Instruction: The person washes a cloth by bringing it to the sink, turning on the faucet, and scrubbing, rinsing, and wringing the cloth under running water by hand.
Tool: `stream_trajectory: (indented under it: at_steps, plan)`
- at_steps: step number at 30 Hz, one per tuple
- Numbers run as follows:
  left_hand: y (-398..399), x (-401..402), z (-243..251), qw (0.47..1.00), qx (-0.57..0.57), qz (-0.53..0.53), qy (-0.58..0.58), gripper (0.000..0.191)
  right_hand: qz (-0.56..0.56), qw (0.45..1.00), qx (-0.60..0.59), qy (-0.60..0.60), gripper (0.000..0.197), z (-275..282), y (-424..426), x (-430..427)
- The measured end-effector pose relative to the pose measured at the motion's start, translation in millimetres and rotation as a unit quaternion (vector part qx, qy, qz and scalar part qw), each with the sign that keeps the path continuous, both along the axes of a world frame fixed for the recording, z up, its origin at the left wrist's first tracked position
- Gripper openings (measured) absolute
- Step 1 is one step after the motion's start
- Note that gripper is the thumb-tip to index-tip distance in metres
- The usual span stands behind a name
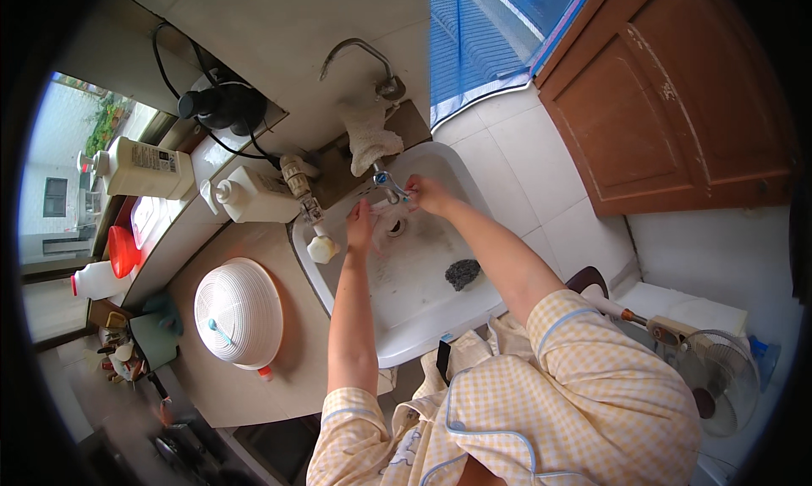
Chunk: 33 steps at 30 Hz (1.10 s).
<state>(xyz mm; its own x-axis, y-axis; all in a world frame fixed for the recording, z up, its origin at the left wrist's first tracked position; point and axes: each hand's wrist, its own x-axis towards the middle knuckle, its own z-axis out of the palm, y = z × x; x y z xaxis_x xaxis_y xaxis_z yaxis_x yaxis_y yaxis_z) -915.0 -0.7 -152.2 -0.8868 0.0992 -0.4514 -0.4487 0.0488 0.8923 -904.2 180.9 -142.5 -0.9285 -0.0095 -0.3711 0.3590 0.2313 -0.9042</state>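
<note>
Both hands are over a white ceramic sink (pixel 406 283), under the tap (pixel 382 180) with its blue-marked top. My left hand (pixel 360 229) has its fingers pinched on the edge of a thin, pale pink, see-through item (pixel 379 214); its kind cannot be told. My right hand (pixel 429 195) is beside the spout, fingers bent around what looks like another part of the same item. The tap partly hides the space between the hands. A dark scouring pad (pixel 462 275) lies in the basin, below and right of the drain hole (pixel 396 228).
A white valve knob (pixel 322 249) and a pump bottle (pixel 254 194) stand close left of the sink. An upturned white strainer basket (pixel 238 313) lies on the counter (pixel 288 372). A cloth (pixel 371 140) hangs behind the tap. An electric fan (pixel 717 384) stands at right.
</note>
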Motion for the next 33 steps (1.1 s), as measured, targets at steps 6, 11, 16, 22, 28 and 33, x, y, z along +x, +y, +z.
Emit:
stream_trajectory:
  at_steps: [6,11,16,22,28,33]
  plan:
    - [-32.8,16.4,-18.0,0.984,0.049,0.165,0.040,0.033,0.003,0.992,-0.106,-0.071,0.015,15.5,-28.9,-0.2]
    - [-26.7,15.1,-15.9,0.985,0.077,0.151,0.043,0.031,-0.034,0.981,-0.170,-0.081,0.014,11.2,-25.7,-4.7]
    - [-30.8,11.9,-30.7,0.964,0.163,0.201,0.058,0.028,-0.037,0.973,-0.192,-0.124,0.016,14.3,-33.4,-1.9]
    - [6.3,15.1,-13.7,0.902,0.411,-0.098,-0.085,0.024,0.029,0.982,-0.182,-0.034,0.028,-3.8,-25.4,7.8]
    - [37.5,16.4,-0.2,0.974,0.212,-0.055,-0.054,0.036,0.001,0.999,0.031,0.029,0.015,16.1,-14.0,9.5]
    - [50.4,11.3,9.2,0.983,0.068,-0.167,0.040,0.047,-0.040,0.997,-0.041,0.042,0.013,38.6,0.1,5.9]
